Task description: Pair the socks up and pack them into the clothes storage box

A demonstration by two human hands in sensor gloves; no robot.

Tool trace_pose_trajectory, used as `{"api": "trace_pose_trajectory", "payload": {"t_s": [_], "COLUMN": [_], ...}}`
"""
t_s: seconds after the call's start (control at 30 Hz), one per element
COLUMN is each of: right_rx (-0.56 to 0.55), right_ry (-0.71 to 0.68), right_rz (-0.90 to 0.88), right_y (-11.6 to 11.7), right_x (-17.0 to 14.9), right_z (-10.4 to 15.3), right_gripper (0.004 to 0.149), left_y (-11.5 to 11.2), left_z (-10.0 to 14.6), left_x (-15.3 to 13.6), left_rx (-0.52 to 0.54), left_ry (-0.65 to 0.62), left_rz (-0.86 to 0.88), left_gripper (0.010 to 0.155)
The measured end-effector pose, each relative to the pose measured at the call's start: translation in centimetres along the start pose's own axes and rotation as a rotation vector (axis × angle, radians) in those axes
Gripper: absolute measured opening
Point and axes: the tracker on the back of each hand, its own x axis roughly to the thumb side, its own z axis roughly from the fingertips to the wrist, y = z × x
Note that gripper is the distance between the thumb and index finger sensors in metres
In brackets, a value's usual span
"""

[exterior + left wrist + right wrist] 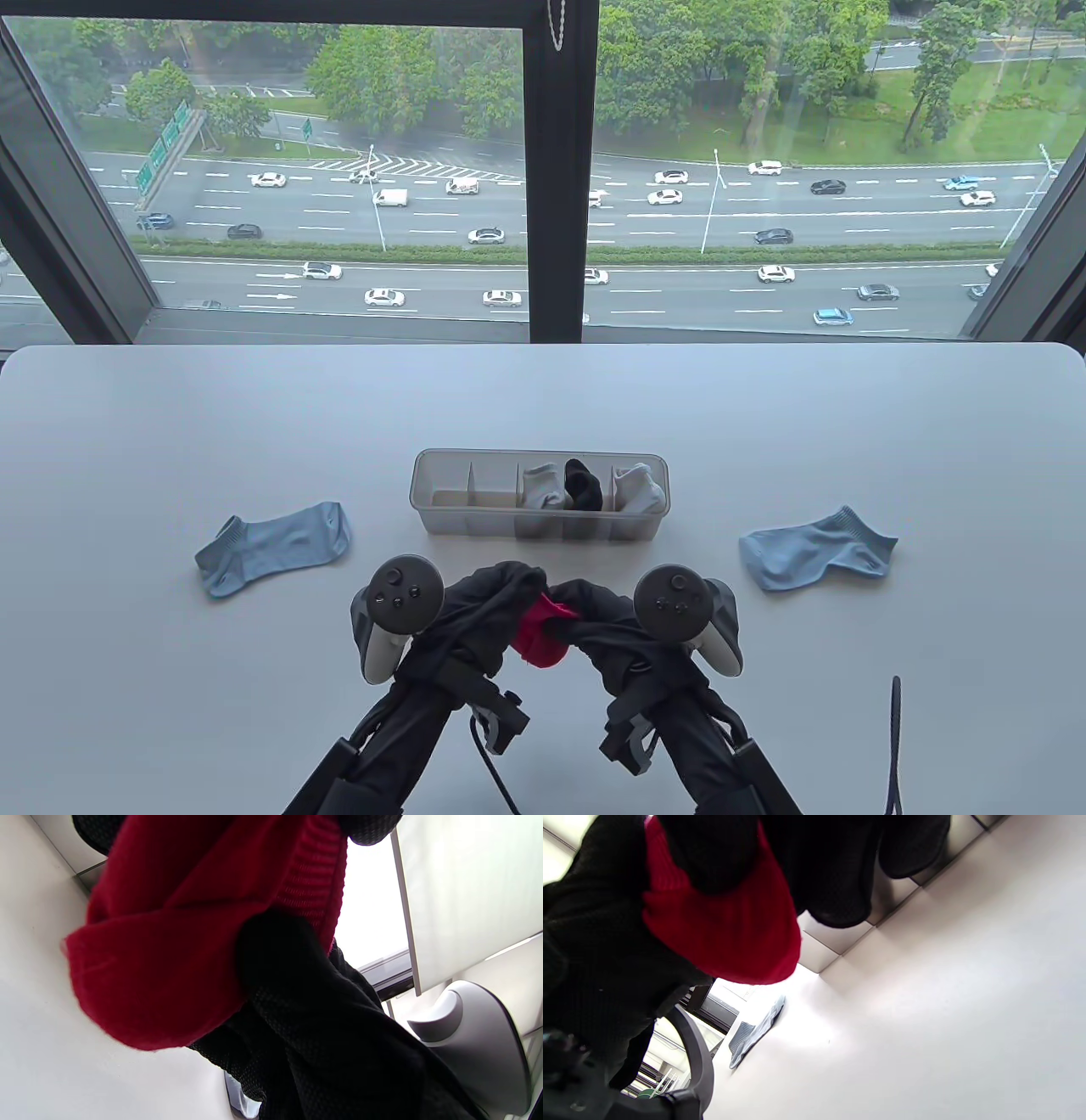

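Table view: red socks [540, 638], bundled, held between both hands just above the bench [170, 424], near its front edge; most of the bundle is covered by gloved fingers, so whether it is one sock or two cannot be told. Left hand [488, 607]: fingers curled round the bundle's left side. Right hand [598, 620]: fingers curled round its right side. Left wrist view: red knit [169, 942] fills the frame, blurred at its lower edge, a dark gloved finger [271, 946] pressed into it. Right wrist view: red bundle [725, 938] partly under black glove fabric; one blue sock [755, 1031] lies beyond, small and soft in focus.

Storage box [450, 509], clear plastic with dividers, stands just behind the hands. Right-hand compartments hold a grey pair [540, 488], a black pair [583, 486] and a white pair [639, 490]; the left compartments show only dividers. Left blue sock [273, 548] lies flat left of the box; right blue sock [814, 548] lies flat right of it, the two well apart. Black cable [893, 747], cut off by the bottom edge, at lower right.
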Motion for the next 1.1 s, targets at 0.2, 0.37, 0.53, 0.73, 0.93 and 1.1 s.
{"api": "trace_pose_trajectory", "payload": {"t_s": [0.2, 0.37, 0.53, 0.73, 0.93, 1.1], "right_rx": [-0.086, -0.039, 0.005, 0.258, -0.048, -0.126], "right_ry": [0.033, 0.055, 0.010, -0.022, -0.032, -0.005], "right_rz": [-0.119, -0.060, 0.184, -0.073, 0.046, 0.072], "right_y": [-1.0, 0.0, -1.5, -1.8, -1.5, -2.6], "right_x": [-1.1, -1.2, -1.0, -0.6, -0.1, -0.7], "right_z": [0.5, 0.4, 0.1, 0.4, 0.3, 0.7], "right_gripper": [0.055, 0.040, 0.038, 0.091, 0.044, 0.045], "left_y": [-0.2, -0.2, 0.2, -0.1, -1.7, -1.6], "left_z": [-0.4, -0.3, -0.6, -0.5, -0.5, -0.3], "left_x": [-0.7, -0.5, -0.4, -0.4, 0.2, 1.3], "left_rx": [-0.103, -0.099, -0.269, -0.229, -0.322, -0.242], "left_ry": [0.038, 0.040, 0.008, 0.032, 0.005, -0.009], "left_rz": [-0.021, -0.036, -0.049, -0.174, -0.256, -0.359], "left_gripper": [0.054, 0.058, 0.052, 0.057, 0.053, 0.056]}}
